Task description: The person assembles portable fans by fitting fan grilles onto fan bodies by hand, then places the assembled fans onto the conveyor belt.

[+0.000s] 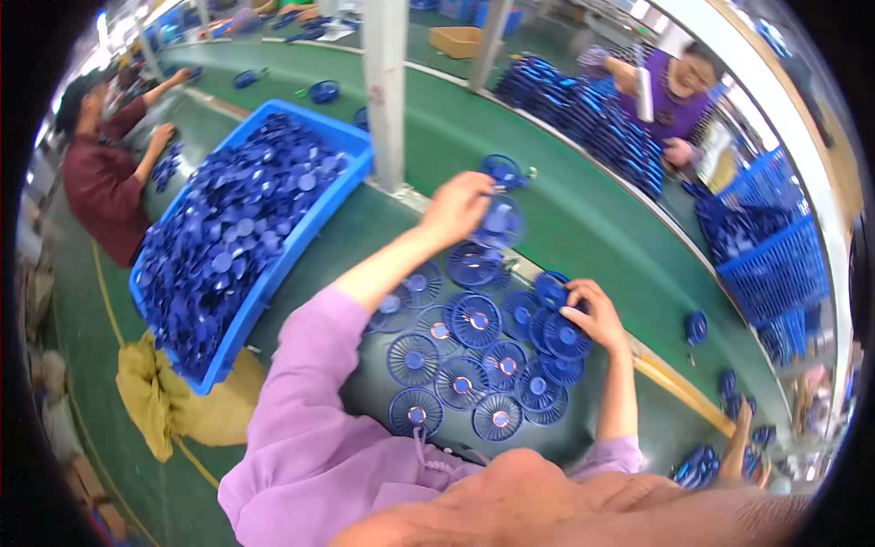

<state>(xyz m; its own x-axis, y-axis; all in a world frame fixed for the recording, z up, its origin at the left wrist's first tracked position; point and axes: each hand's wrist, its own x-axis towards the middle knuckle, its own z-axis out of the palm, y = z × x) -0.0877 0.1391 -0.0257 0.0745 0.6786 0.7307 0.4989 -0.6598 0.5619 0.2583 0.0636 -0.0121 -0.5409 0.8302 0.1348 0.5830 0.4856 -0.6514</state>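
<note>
My left hand [458, 208] reaches out to the near edge of the green conveyor belt. Its fingers are closed on the rim of a blue round fan grille [500, 223], which is tilted and slightly blurred. Just beyond it, another blue fan part [502, 170] rests on the belt. To the right, my right hand [594, 314] pinches the edge of a blue grille [565, 336] that overlaps others. Several more round grilles, such as a spoked one with a shiny centre [461, 383], lie spread and partly stacked on the dark green table between my arms.
A blue tub [301, 239] heaped with small blue discs stands left of my left arm. A white post [384, 100] rises behind it. Across the belt [583, 210], a person works beside stacked blue parts [583, 114] and blue baskets [775, 264]. Another person sits at far left.
</note>
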